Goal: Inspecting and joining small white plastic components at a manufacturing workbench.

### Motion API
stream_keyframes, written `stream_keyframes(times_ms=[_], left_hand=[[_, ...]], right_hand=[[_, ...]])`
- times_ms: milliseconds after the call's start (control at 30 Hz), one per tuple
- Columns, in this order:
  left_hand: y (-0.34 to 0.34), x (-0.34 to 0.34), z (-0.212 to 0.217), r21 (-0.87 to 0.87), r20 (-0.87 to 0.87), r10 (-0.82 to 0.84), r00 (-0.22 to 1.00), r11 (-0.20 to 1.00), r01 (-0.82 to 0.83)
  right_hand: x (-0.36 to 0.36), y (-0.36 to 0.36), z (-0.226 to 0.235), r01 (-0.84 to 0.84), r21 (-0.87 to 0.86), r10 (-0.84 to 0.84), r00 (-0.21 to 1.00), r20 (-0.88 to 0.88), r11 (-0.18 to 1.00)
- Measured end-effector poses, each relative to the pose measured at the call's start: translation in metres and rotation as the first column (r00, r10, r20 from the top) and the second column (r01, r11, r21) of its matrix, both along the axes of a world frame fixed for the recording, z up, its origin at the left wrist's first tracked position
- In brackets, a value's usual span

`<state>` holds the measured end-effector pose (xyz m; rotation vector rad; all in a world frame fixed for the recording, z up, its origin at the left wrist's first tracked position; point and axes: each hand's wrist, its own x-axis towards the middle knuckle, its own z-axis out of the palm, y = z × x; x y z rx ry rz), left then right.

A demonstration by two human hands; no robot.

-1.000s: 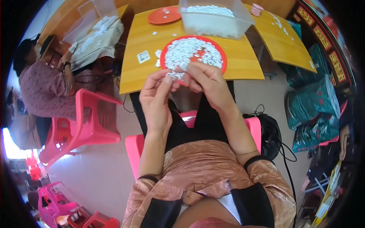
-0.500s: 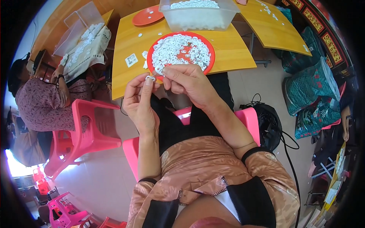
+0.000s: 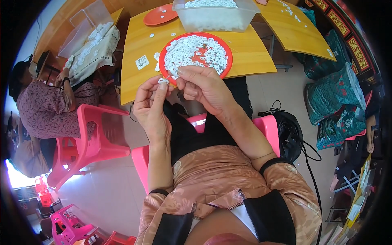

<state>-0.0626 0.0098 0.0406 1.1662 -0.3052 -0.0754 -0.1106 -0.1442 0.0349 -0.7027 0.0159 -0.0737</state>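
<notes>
My left hand (image 3: 153,106) pinches a small white plastic piece with two holes (image 3: 163,81) between thumb and fingertips. Just to its right, my right hand (image 3: 204,87) has thumb and forefinger closed on another small white piece (image 3: 173,72), partly covered by the fingers. The two pieces are very near each other; whether they touch I cannot tell. Both hands hover over the near edge of a red round tray (image 3: 230,61), which holds a heap of similar white pieces (image 3: 196,45).
The tray stands on a yellow table (image 3: 253,53). Behind it is a clear plastic bin (image 3: 212,20) of white pieces; a red plate (image 3: 160,16) lies at far left. Another person (image 3: 45,106) sits at left beside a pink chair (image 3: 85,139). Green bags (image 3: 332,94) stand at right.
Both hands keep nearly the same place. The piece in my left hand has turned a little and its two holes show more plainly. The right fingers have shifted slightly.
</notes>
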Motion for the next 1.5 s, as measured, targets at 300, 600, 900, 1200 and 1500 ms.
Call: stream_keyframes(times_ms=[300,600,900,1200,1500], left_hand=[[0.002,-0.002,0.001,0.011,-0.002,0.003,1.0,1.0,-0.003],[0.001,-0.004,-0.004,0.14,0.125,0.071,0.99,0.986,-0.089],[-0.008,-0.002,-0.004,0.183,0.195,0.077,0.978,0.977,-0.113],[-0.013,0.0,-0.013,0.154,0.138,0.027,0.99,0.987,-0.048],[0.004,0.026,-0.029,0.037,0.031,0.129,0.991,0.991,-0.131]], right_hand=[[-0.003,-0.001,0.012,-0.088,0.236,0.109,0.991,-0.079,0.968],[-0.008,0.012,0.014,0.282,-0.51,-0.274,0.957,0.092,0.813],[-0.004,0.007,0.012,0.363,-0.637,-0.306,0.93,0.203,0.68],[-0.001,0.002,0.002,0.337,-0.689,-0.306,0.936,0.174,0.641],[0.016,-0.037,-0.045,0.46,-0.634,-0.459,0.87,0.181,0.622]])
